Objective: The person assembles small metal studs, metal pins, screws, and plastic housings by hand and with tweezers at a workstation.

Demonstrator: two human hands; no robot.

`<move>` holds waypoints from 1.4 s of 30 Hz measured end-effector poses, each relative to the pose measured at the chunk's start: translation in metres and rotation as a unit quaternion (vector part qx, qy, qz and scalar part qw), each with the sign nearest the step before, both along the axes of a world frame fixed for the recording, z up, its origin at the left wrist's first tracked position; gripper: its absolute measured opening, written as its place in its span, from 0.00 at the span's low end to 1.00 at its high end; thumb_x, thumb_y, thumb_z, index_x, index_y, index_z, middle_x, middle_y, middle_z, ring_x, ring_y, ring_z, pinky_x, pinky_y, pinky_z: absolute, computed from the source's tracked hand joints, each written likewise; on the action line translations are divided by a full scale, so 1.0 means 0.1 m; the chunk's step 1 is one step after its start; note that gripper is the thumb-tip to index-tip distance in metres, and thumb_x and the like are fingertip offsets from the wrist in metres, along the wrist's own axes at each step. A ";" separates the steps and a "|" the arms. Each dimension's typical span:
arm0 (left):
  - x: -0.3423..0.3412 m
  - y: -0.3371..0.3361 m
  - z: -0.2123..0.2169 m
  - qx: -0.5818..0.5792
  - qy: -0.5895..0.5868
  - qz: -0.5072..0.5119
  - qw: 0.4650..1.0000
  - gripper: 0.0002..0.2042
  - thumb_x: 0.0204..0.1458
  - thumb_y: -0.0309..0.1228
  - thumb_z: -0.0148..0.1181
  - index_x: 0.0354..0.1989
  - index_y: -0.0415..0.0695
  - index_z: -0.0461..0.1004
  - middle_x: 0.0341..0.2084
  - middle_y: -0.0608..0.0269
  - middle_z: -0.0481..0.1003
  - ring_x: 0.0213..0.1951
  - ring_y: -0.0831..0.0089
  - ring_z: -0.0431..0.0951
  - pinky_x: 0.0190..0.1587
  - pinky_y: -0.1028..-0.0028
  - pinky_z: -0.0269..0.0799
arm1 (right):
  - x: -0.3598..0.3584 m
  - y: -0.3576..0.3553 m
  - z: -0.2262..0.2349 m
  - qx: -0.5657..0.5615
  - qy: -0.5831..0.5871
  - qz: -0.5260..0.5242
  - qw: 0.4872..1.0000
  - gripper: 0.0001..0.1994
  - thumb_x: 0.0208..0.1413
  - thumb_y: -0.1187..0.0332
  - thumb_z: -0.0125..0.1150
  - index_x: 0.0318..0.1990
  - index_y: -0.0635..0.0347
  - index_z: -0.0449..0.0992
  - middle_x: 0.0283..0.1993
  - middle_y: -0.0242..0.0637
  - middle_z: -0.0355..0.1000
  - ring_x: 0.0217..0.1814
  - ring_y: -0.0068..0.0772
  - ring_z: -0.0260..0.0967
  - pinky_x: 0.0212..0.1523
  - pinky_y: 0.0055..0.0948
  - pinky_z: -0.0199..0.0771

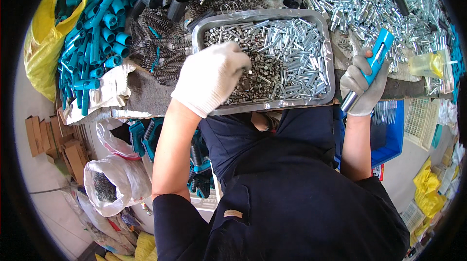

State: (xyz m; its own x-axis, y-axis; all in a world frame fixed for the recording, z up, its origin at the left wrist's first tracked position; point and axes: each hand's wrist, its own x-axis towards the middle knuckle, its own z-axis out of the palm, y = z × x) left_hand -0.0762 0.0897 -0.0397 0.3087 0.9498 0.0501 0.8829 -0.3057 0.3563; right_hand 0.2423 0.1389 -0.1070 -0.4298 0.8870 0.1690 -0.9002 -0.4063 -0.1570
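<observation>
My left hand (211, 76), in a white knit glove, reaches over the grey tray (327, 74). Its fingers are bent together above small dark metal pieces (262, 74); whatever lies between the fingertips is hidden. Slim silver pins (301, 42) fill the tray's right side. To the right of the tray, my gloved right hand (362, 83) is wrapped round a teal plastic tube (378, 54), held tilted with its upper end to the right. A shiny metal rod (349, 100) sticks out below that fist, in line with the tube.
Teal tubes (104, 32) pile up at the left beside a yellow sack (41, 52). Coil springs (160, 42) lie left of the tray, and metal fittings (369, 8) heap at the back right. Below the bench are a blue bin (389, 142) and a white bag (134, 178).
</observation>
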 end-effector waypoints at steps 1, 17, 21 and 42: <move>-0.01 0.01 0.02 0.025 0.006 0.008 1.000 0.04 0.45 0.29 0.63 0.31 0.48 0.79 0.31 0.62 0.75 0.37 0.61 0.78 0.39 0.67 0.74 | 0.00 0.01 -0.01 0.001 -0.006 -0.007 1.000 0.22 0.67 0.52 0.48 0.52 0.66 0.66 0.26 0.27 0.52 0.15 0.14 0.45 0.13 0.17 0.50; 0.21 -0.18 0.07 -0.033 0.088 -0.012 0.995 0.05 0.46 0.32 0.62 0.25 0.46 0.80 0.26 0.62 0.73 0.32 0.62 0.79 0.34 0.65 0.74 | -0.01 0.02 0.01 0.015 -0.012 -0.010 1.000 0.22 0.67 0.53 0.49 0.52 0.67 0.66 0.26 0.28 0.55 0.16 0.14 0.48 0.11 0.15 0.50; 0.29 -0.18 0.07 -0.022 0.103 0.008 0.994 0.05 0.46 0.32 0.61 0.23 0.45 0.78 0.25 0.60 0.73 0.31 0.61 0.78 0.34 0.64 0.74 | 0.00 0.01 0.00 0.011 -0.013 -0.016 1.000 0.22 0.67 0.53 0.49 0.52 0.67 0.65 0.26 0.28 0.54 0.16 0.14 0.48 0.11 0.15 0.51; 0.41 -0.22 0.06 -0.077 0.157 0.083 0.981 0.05 0.46 0.32 0.59 0.27 0.44 0.75 0.29 0.56 0.76 0.33 0.56 0.79 0.36 0.61 0.74 | 0.04 -0.04 -0.03 0.007 -0.027 -0.023 0.999 0.26 0.66 0.46 0.45 0.52 0.63 0.67 0.27 0.28 0.53 0.17 0.17 0.46 0.15 0.20 0.45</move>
State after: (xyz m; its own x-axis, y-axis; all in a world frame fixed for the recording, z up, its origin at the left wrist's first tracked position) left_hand -0.0352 0.0678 -0.0342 0.1256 0.9774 -0.1700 0.9897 -0.1116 0.0899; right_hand 0.2462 0.1354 -0.1097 -0.3972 0.9038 0.1596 -0.9080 -0.3616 -0.2118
